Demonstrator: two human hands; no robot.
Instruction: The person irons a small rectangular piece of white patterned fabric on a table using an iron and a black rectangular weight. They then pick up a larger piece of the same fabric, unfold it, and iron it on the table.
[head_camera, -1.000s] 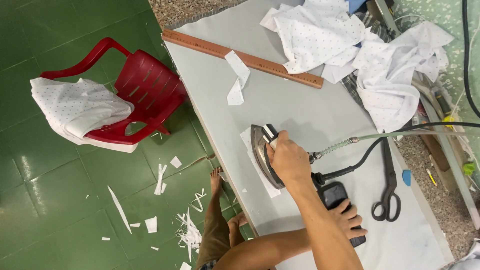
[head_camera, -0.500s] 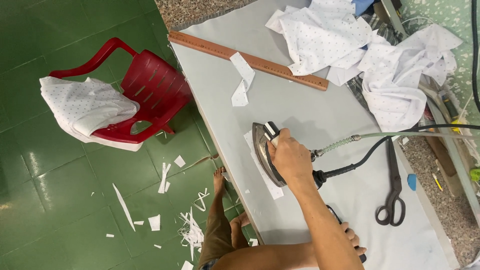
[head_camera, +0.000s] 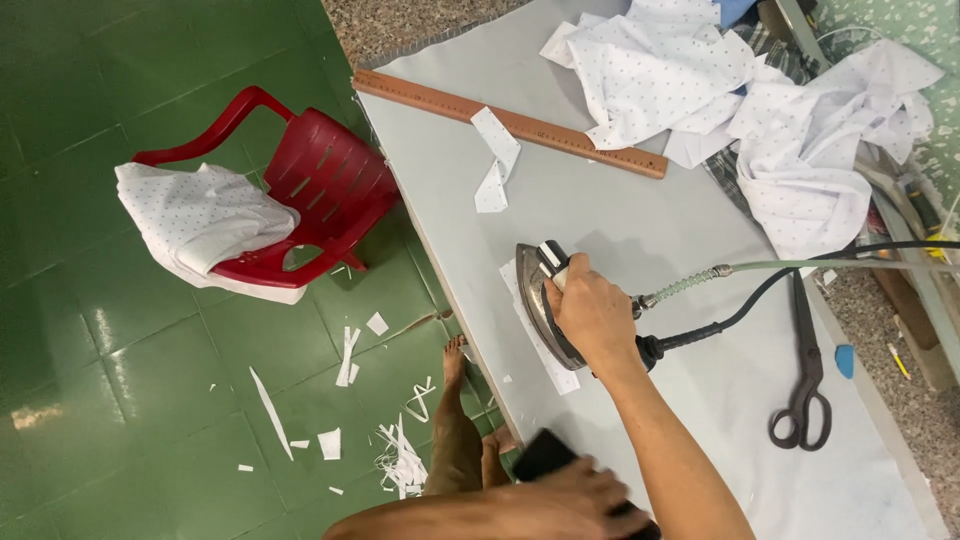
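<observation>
My right hand (head_camera: 592, 312) grips the handle of a steam iron (head_camera: 538, 300). The iron lies flat on a narrow white fabric strip (head_camera: 552, 372) on the grey table (head_camera: 640, 210). A black cord and a pale hose (head_camera: 800, 266) run from the iron's rear off to the right. At the bottom edge, my left hand (head_camera: 572, 502) lies over a flat black object (head_camera: 540, 455) by the table's near edge. The hand covers most of that object.
A wooden ruler (head_camera: 510, 122), a white strip (head_camera: 494, 158), heaps of dotted white cloth (head_camera: 720, 80) and black scissors (head_camera: 806, 380) lie on the table. A red plastic chair (head_camera: 320, 195) carrying white cloth (head_camera: 200, 225) stands on the green tiled floor among paper scraps (head_camera: 400, 455). My bare foot (head_camera: 453, 400) is beside the table.
My left hand has drawn the black object back from the table's middle toward the near edge. The iron stays on the white strip under my right hand.
</observation>
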